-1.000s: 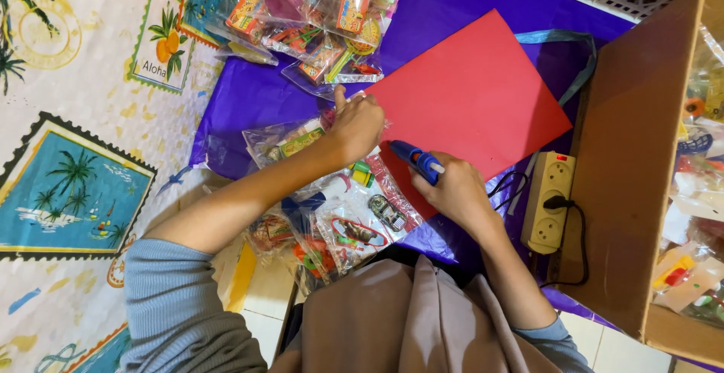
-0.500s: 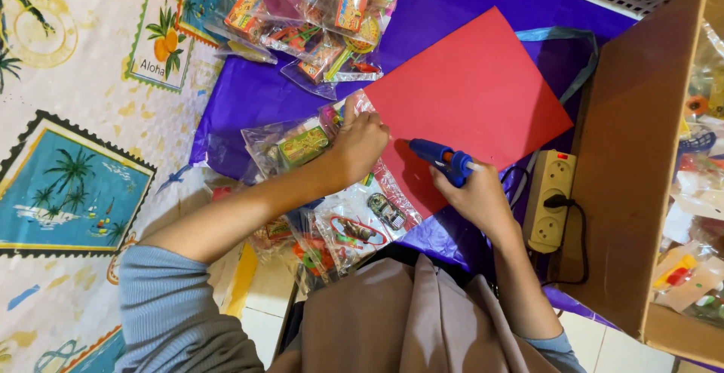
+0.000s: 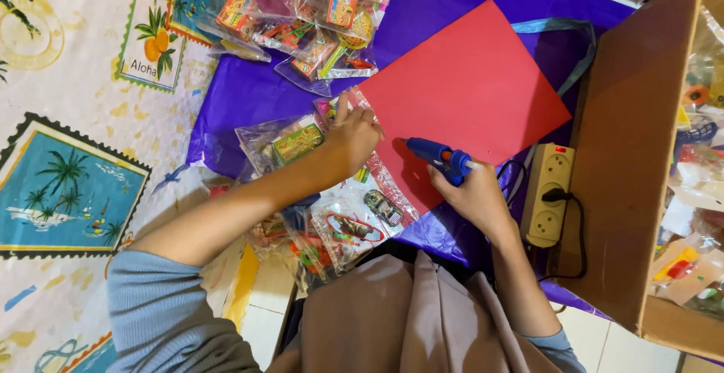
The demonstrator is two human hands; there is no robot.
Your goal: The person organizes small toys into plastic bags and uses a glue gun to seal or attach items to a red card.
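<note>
Glue gun at the red sheet's near edge

Hands first: your right hand (image 3: 477,196) is wrapped tight around the blue glue gun (image 3: 440,156), fingers closed on its handle, with the nozzle pointing left and lying over the lower edge of the red sheet (image 3: 467,90). Your left hand (image 3: 353,138) lies flat with the fingers loosely together, holding nothing; its fingertips rest at the sheet's left corner and on the clear toy packets (image 3: 302,143) just beside it. The two hands are near each other but apart, with the gun's nozzle between them.

The red sheet lies tilted, like a diamond, on the purple cloth (image 3: 452,3) that covers the surface in front of you. More clear packets, holding small toy cars and coloured bits, spread from under your left wrist down toward your lap (image 3: 354,226). A second heap of bright packaged toys (image 3: 309,3) sits at the far left of the cloth, well apart from your hands.

Just right of your right hand, a cream power strip (image 3: 547,192) lies on the cloth with a black plug (image 3: 556,194) in it, and a black cord runs from there. Beyond it stands an open cardboard box (image 3: 626,154), with packets showing inside at the right edge. To your left, a pale mat (image 3: 75,116) printed with palm trees and stamp pictures covers the floor
</note>
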